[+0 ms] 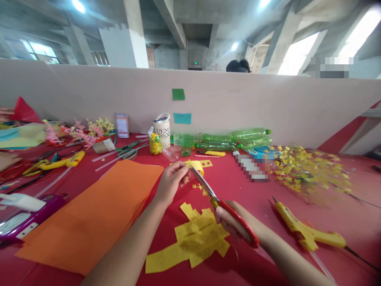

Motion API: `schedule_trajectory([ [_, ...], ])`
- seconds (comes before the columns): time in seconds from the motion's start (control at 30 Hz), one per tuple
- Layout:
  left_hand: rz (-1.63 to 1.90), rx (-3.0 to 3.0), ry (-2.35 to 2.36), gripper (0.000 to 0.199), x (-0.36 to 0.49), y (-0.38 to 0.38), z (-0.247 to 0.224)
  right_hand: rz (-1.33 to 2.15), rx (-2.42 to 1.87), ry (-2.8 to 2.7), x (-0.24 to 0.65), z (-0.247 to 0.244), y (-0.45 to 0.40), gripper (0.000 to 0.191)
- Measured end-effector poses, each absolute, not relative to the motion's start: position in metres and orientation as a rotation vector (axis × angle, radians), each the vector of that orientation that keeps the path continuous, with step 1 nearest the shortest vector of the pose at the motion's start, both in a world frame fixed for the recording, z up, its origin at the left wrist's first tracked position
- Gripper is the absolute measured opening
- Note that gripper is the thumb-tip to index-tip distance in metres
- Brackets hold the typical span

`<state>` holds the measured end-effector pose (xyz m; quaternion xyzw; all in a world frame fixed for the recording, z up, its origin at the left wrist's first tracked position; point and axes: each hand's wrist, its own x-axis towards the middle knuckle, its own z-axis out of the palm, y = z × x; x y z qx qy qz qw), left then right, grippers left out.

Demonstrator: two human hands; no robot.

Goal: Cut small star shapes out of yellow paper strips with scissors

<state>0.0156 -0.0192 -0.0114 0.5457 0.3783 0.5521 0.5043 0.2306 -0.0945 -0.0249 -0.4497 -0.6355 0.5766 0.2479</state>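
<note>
Forearms (131, 234) foremost — left fingers (181, 171) pinch yellow strip (198, 165) at tips — right fingers (225, 217) grip red-handled scissors (211, 192).

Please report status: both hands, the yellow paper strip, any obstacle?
Left hand pinching yellow paper strip. Right hand gripping red-handled scissors, blades at the strip. Yellow paper pieces lying below, seemingly not blocking.

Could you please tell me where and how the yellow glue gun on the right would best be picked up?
Probably by the handle, coming from the right: the glue gun lies on its side on the red table, handle pointing right, narrow nozzle pointing away and left. Keep clear of the cord trailing from the handle's end.
</note>
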Motion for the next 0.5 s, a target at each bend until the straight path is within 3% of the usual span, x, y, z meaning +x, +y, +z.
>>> schedule_trajectory([
  [0.5, 1.319, 1.348, 0.895, 0.022, 0.0139, -0.0172, -0.0133, 1.575, -1.306, -1.706, 0.227, -0.0212, -0.0927, 0.053],
])
